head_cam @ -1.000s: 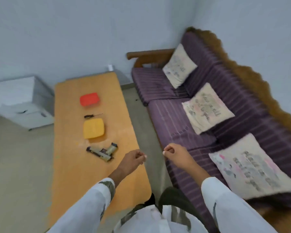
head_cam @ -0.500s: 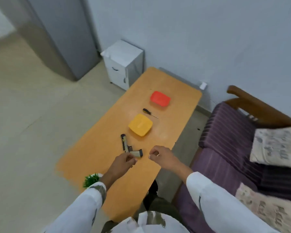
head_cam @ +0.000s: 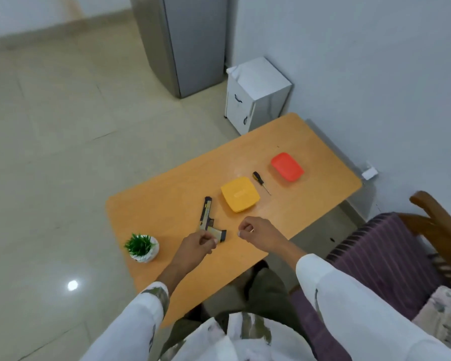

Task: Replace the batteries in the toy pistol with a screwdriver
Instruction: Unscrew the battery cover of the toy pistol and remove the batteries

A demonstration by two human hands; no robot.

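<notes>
The tan and black toy pistol [head_cam: 206,220] lies flat on the orange table [head_cam: 167,194], its grip pointing toward me. My left hand [head_cam: 197,244] hovers with curled fingers right at the end of the grip; I cannot see a hold on it. My right hand [head_cam: 254,230] is curled into a loose fist just right of the pistol and holds nothing. A small screwdriver [head_cam: 261,182] with a black handle lies farther back, between a yellow box [head_cam: 240,194] and a red box [head_cam: 287,166].
A small potted plant [head_cam: 142,247] stands at the table's near left corner. A white drawer cabinet [head_cam: 255,93] and a grey fridge [head_cam: 193,43] stand beyond the table. A purple sofa [head_cam: 380,261] with a wooden armrest is at my right.
The view has swung left from the sofa to the table. Both hands have moved forward over the table; my left hand now reaches the pistol's grip.
</notes>
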